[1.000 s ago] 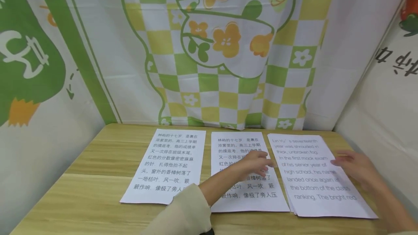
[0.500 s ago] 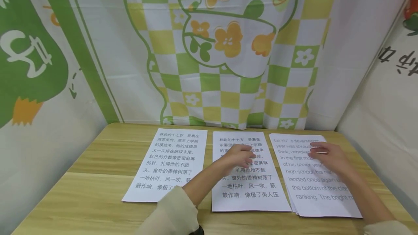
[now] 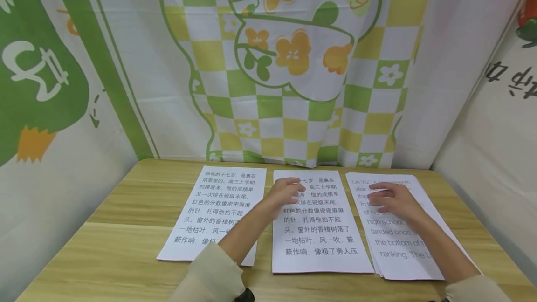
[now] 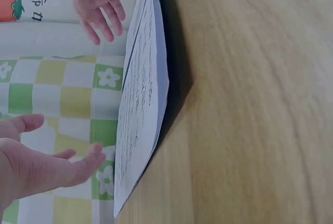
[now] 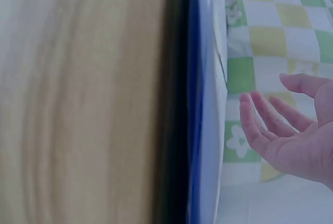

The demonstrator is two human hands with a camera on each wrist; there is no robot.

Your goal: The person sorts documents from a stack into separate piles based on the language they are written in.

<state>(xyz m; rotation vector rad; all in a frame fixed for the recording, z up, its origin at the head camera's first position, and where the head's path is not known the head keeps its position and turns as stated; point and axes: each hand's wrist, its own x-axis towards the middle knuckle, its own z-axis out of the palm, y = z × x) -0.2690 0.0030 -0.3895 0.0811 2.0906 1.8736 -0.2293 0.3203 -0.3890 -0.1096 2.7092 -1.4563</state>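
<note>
In the head view, three stacks of printed white paper are laid side by side on the pale wood-grain desk [image 3: 105,246], their top ends just inside its far edge: a left stack with black Chinese print [image 3: 222,199], a middle stack with the same kind of print [image 3: 319,232], and a right stack with grey English print [image 3: 388,236], set toward the far right corner. The left hand [image 3: 283,195] is held over the upper left side of the middle stack, and the right hand [image 3: 396,202] over the right stack, part of whose text is covered; both grips are apart, with nothing held. By the left wrist view, the left hand's fingers are seen spread clear of the paper, and a stack edge is shown slightly bowed above its shadow on the desk; which stack it is cannot be told. By the right wrist view, the right hand's fingers are seen loosely bent and apart from the blurred paper edge. The right stack's sheets are already fanned along their left side, so they could probably be skewed further, or pushed against the middle stack, if brushed by a low palm or sleeve; several sheets might be caught together by a careless pinch.
</note>
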